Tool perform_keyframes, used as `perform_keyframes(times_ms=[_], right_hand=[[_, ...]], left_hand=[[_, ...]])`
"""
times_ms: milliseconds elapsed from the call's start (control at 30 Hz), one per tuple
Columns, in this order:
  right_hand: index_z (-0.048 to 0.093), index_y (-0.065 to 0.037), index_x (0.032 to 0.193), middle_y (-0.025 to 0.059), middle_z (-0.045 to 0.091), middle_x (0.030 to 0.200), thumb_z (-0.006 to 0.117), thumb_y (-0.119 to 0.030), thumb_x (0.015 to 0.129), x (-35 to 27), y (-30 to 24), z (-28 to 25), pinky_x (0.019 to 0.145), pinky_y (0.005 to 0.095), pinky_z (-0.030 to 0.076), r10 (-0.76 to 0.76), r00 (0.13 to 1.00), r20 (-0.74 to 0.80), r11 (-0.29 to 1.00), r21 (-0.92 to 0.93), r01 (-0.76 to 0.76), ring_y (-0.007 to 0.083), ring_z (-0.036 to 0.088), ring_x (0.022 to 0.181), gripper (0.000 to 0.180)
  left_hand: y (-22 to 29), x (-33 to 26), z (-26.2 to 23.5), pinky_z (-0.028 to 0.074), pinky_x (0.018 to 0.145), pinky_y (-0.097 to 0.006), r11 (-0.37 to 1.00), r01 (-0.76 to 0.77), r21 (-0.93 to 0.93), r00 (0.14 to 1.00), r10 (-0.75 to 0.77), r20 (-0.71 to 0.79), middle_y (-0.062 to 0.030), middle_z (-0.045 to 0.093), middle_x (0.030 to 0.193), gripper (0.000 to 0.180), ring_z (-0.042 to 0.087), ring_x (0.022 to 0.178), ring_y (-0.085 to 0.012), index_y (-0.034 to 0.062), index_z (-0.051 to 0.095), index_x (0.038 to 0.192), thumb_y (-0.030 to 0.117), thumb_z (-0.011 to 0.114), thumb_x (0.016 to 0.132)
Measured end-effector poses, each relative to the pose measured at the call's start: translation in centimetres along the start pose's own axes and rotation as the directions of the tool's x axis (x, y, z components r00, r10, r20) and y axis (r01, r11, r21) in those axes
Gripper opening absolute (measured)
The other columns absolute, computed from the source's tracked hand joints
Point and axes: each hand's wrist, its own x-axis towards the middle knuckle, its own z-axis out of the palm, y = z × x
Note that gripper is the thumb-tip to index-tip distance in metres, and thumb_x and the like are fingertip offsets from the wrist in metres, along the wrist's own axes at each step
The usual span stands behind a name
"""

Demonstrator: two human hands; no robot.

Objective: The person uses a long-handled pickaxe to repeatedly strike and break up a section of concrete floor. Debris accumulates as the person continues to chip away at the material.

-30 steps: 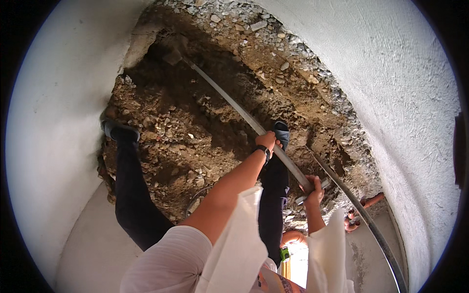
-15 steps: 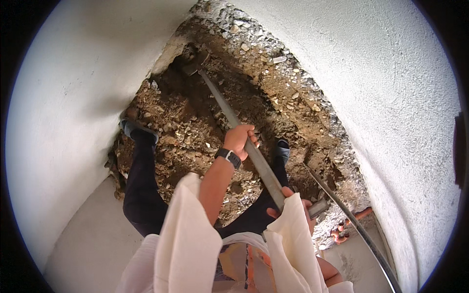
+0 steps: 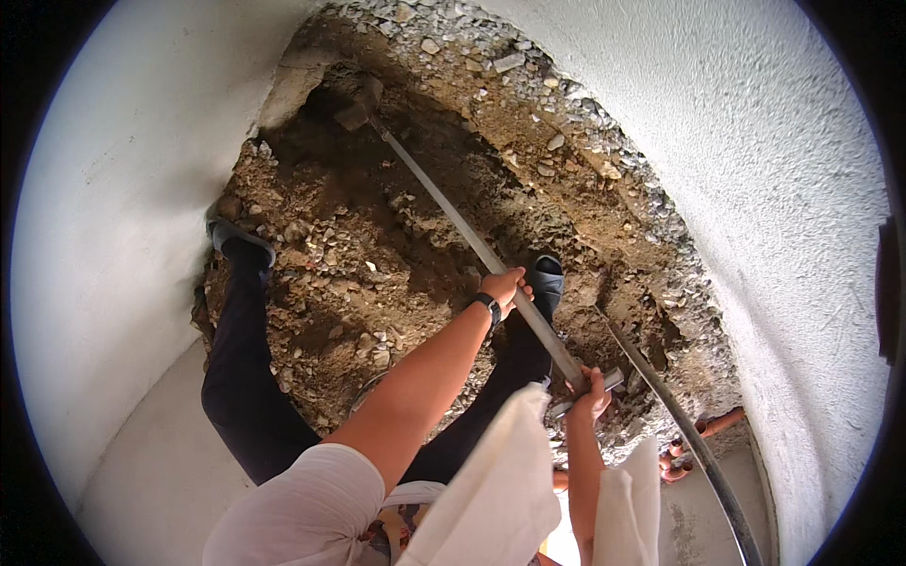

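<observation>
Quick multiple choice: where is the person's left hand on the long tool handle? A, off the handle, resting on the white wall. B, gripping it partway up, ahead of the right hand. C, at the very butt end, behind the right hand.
B: the left hand wraps the long metal handle partway up, while the right hand holds its near end.

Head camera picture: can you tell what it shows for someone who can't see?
Both hands, left hand and right hand, grip a long metal bar driven into a rubble-filled hole between white walls.
</observation>
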Motion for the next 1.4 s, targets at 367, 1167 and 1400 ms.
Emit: perform_keyframes(times_ms=[367, 1167, 1400], right_hand=[[0.066, -0.002, 0.098, 0.0124, 0.066, 0.092, 0.057, -0.049, 0.090, 6.5, 3.4, -1.4, 0.062, 0.0350, 0.055, 0.205, 0.971, 0.124, 0.966, 0.132, -0.221, 0.0248, 0.064, 0.080, 0.049], [0.061, -0.009, 0.092, 0.0112, 0.063, 0.085, 0.062, -0.050, 0.086, 6.1, -2.2, 5.0, 0.072, 0.0448, 0.050, 0.405, 0.859, -0.312, 0.868, -0.163, -0.469, 0.0248, 0.060, 0.081, 0.042], [0.060, -0.007, 0.086, 0.0055, 0.055, 0.070, 0.068, -0.049, 0.083, 11.5, 5.5, -1.5, 0.045, 0.0328, 0.042, 0.181, 0.976, -0.123, 0.983, 0.062, -0.175, 0.0199, 0.053, 0.057, 0.042]], left_hand=[[6.6, 3.0, -3.1, 0.048, 0.101, -0.045, 0.761, -0.011, 0.648, 0.996, -0.048, 0.073, -0.0214, 0.043, 0.138, 0.073, 0.051, 0.120, -0.0318, -0.0005, 0.044, 0.137, 0.053, 0.060, 0.089], [9.3, 9.8, -2.5, 0.054, 0.096, -0.051, 0.699, 0.030, 0.715, 0.990, 0.080, -0.119, -0.0207, 0.056, 0.124, 0.052, 0.063, 0.096, -0.0323, -0.0122, 0.051, 0.117, 0.034, 0.057, 0.095], [12.1, 7.7, -1.5, 0.038, 0.111, -0.051, 0.849, 0.110, 0.517, 0.993, -0.115, -0.023, -0.0172, 0.018, 0.154, 0.068, 0.035, 0.134, -0.0356, -0.0042, 0.032, 0.142, 0.036, 0.059, 0.094]])
